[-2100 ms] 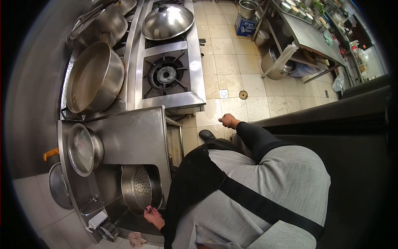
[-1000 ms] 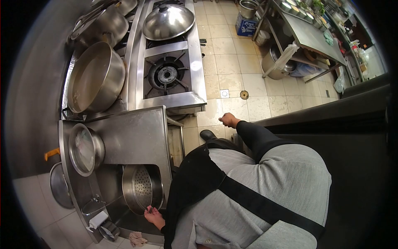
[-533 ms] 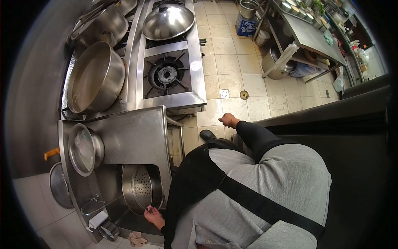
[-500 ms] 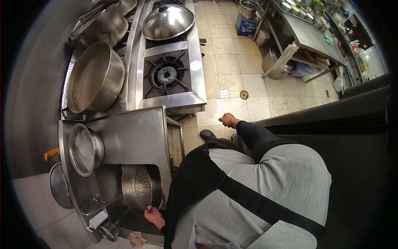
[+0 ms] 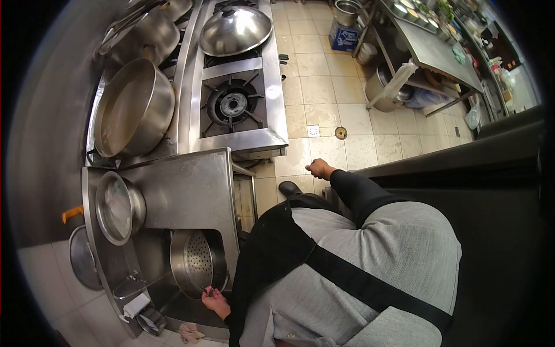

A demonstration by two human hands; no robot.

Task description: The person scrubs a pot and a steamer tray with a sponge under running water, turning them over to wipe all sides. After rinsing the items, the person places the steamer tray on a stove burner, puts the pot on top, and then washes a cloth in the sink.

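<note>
Strainer pot [image 5: 199, 260], perforated base showing, in sink [image 5: 151, 248], lower left of frame. Left hand [image 5: 215, 301] at its rim, fingers pinching the edge. Right hand [image 5: 318, 168] near centre, fingers curled, apparently unladen. Advisable: keep rim grip firm, pull even.

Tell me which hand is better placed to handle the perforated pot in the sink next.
The left hand, most likely: it is at the rim of the pot, while the right hand is well away from the sink, seen against the floor.
</note>
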